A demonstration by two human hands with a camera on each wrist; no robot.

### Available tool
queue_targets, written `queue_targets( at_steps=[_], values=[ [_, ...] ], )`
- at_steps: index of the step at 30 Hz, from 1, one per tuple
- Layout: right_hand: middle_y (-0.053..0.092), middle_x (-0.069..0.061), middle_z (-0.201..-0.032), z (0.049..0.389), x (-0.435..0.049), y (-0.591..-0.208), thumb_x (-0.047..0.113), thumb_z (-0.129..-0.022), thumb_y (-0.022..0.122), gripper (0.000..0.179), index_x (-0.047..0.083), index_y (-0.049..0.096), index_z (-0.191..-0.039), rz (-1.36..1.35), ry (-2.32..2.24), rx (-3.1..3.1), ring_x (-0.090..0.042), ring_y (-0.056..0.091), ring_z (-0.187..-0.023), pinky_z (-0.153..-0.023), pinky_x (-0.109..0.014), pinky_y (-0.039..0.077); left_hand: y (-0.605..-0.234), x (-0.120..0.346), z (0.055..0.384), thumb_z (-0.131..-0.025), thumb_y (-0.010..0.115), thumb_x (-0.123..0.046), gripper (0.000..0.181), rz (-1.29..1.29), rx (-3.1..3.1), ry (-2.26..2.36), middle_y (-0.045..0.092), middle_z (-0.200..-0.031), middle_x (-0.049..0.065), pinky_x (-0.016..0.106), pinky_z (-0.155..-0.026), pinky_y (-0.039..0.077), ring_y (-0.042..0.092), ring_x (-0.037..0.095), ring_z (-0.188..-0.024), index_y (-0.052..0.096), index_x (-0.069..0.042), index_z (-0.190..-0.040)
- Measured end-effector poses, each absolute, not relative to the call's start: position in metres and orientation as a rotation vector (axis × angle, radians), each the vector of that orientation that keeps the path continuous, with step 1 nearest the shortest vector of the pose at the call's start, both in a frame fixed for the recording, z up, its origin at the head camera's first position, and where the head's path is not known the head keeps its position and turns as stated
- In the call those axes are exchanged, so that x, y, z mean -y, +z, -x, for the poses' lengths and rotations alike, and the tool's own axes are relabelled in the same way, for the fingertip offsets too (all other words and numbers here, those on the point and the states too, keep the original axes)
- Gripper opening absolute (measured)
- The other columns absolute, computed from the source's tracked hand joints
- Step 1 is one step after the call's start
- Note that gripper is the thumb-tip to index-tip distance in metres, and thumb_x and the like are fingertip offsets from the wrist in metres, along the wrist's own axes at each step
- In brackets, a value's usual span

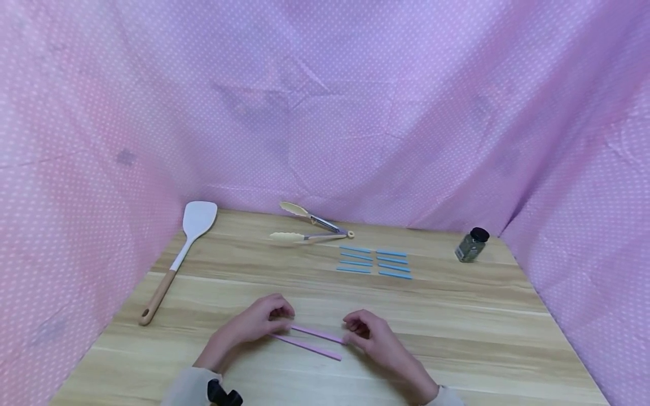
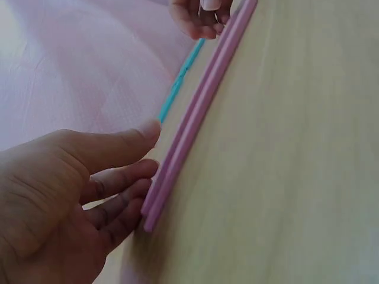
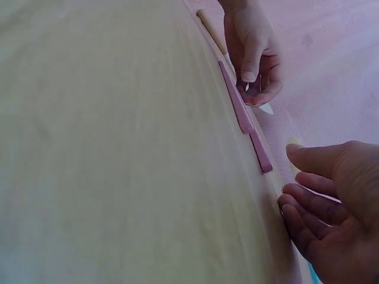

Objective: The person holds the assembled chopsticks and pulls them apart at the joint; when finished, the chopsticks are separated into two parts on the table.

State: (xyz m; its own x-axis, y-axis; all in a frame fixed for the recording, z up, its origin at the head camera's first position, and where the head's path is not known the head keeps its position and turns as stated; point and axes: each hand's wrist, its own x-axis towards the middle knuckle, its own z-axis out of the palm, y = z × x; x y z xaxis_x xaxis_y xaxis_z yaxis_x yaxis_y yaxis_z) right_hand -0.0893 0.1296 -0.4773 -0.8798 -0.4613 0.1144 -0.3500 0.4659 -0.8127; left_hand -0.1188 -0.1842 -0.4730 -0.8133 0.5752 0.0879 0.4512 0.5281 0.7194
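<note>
Two slim pink sticks lie side by side at a slant on the wooden table, the far stick [image 1: 319, 334] set a little to the right of the near stick [image 1: 308, 346]. My left hand [image 1: 260, 319] is at their left ends, its fingertips right beside them in the left wrist view, thumb and fingers apart. By the right end of the far stick rests my right hand [image 1: 374, 337], fingers loosely bent. In the right wrist view a gap shows between the right thumb and fingers, with the pink sticks [image 3: 235, 106] just beyond.
Several short blue sticks [image 1: 393, 260] lie in two columns beyond the hands. Behind them are spread tongs [image 1: 325, 221] with cream tips. A white spatula [image 1: 200, 217] with a wooden handle lies at left, and a black-capped jar [image 1: 471, 246] stands at right. Pink dotted cloth [image 1: 325, 113] surrounds the table.
</note>
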Motion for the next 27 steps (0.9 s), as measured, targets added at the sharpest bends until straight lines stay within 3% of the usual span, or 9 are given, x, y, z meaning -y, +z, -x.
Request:
queue_targets(
  at_steps=[10,27],
  values=[
    [0.063,0.004,-0.097,0.0897,-0.1234,-0.4832,0.027,-0.085,0.071,0.026,0.013,0.065,-0.106,0.873,-1.326,-2.598,-0.006,0.056,-0.087,-0.076,-0.021,0.05,-0.4754,0.1913,0.1176,-0.085,0.071,-0.019,0.012,-0.896,-2.572,1.149,0.058,-0.091,-0.007,0.021,-0.075,0.049,0.055,0.002,-0.083,0.066,-0.015,-0.095],
    [0.061,0.01,-0.087,0.0895,-0.1209,-0.4805,0.014,-0.088,0.068,0.008,0.018,0.068,-0.095,0.875,-1.259,-2.649,0.001,0.053,-0.077,-0.067,-0.018,0.048,-0.4734,0.1825,0.1166,-0.09,0.066,-0.016,0.006,-0.884,-2.661,1.03,0.055,-0.085,-0.013,0.021,-0.071,0.044,0.049,0.0,-0.078,0.062,-0.02,-0.086]
  ],
)
